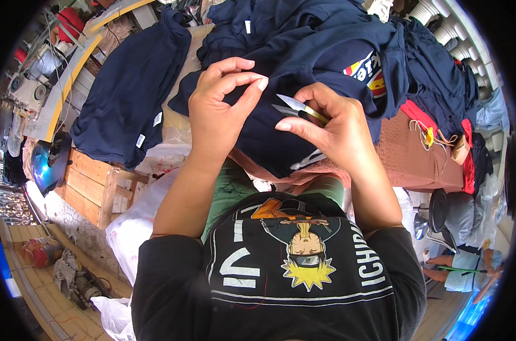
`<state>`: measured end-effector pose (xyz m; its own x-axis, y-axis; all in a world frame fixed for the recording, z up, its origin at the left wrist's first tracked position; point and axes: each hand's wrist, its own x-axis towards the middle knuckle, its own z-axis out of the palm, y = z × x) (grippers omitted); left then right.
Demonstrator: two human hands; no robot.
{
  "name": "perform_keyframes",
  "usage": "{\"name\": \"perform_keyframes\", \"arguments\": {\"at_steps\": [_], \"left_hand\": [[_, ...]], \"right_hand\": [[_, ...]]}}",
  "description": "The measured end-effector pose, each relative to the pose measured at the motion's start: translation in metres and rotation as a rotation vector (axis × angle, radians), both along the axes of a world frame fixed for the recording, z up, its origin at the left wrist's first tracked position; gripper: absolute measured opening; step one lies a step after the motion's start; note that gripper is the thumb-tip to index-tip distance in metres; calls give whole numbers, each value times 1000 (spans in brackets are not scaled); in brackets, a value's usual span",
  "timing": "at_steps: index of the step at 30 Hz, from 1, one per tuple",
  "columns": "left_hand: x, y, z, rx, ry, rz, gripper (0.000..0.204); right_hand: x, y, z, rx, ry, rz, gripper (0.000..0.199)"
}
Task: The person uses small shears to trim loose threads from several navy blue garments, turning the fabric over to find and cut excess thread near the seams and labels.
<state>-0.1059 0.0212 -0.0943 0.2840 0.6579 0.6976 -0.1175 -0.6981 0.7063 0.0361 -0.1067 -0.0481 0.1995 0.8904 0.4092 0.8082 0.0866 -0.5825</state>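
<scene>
My left hand (219, 101) is raised over a navy garment (260, 131), its thumb and index finger pressed together. Whatever lies in that pinch, if anything, is too small to make out. Across from it, my right hand (340, 116) is closed on thread snips (292, 103). Their two pointed blades stand slightly apart and aim at the left hand's fingertips. The garment, with a colourful print (369, 73) at its upper right, is spread in front of me and spills over the near edge. Neither hand appears to touch the cloth.
More navy garments (135, 85) lie to the left and far right. The surface at right has a brown cloth cover (420, 150), with red straps (420, 113) on it. A wooden crate (87, 187) stands left, near machinery (39, 88). Another person (462, 270) shows at lower right.
</scene>
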Motion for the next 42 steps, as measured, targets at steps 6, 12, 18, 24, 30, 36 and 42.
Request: {"name": "perform_keyframes", "arguments": {"at_steps": [6, 12, 18, 24, 30, 36, 42], "left_hand": [[-3, 0, 1, 55, 14, 22, 15], [-27, 2, 21, 28, 33, -373, 9], [-118, 41, 94, 378, 37, -1433, 46], [-159, -50, 152, 892, 232, -1471, 17], [-143, -47, 118, 529, 254, -1540, 16], [-33, 3, -51, 154, 753, -111, 18], [-2, 12, -120, 38, 687, 180, 12]], "right_hand": [[-3, 12, -5, 136, -138, -99, 24], [-1, 18, -8, 224, -213, -68, 15], [10, 7, 9, 346, 106, -175, 19], [28, -4, 4, 344, 157, -180, 19], [28, -17, 0, 401, 249, -174, 19], [33, -32, -18, 348, 278, -207, 20], [35, -48, -17, 382, 302, -217, 20]]}}
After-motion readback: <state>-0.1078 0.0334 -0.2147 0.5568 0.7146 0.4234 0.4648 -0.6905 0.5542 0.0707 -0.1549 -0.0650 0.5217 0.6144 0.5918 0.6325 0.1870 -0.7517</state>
